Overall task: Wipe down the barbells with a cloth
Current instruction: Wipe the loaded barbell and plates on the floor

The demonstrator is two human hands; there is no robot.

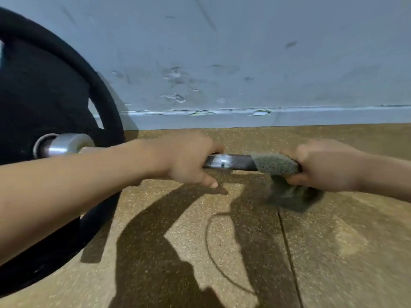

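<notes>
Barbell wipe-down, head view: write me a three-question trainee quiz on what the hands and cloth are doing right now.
1. True or false: the cloth is wrapped around the barbell shaft.
2. Multiple choice: what does the left hand grip? A) the cloth B) the bare shaft C) the black weight plate
3. Short answer: which hand holds the cloth, and on which side of the other hand does it sit?

Key
1. True; the cloth covers the shaft, with its loose end hanging below.
2. B; it grips the bare shaft, between the silver collar and the cloth.
3. The right hand, to the right of the left hand, farther from the plate.
</notes>
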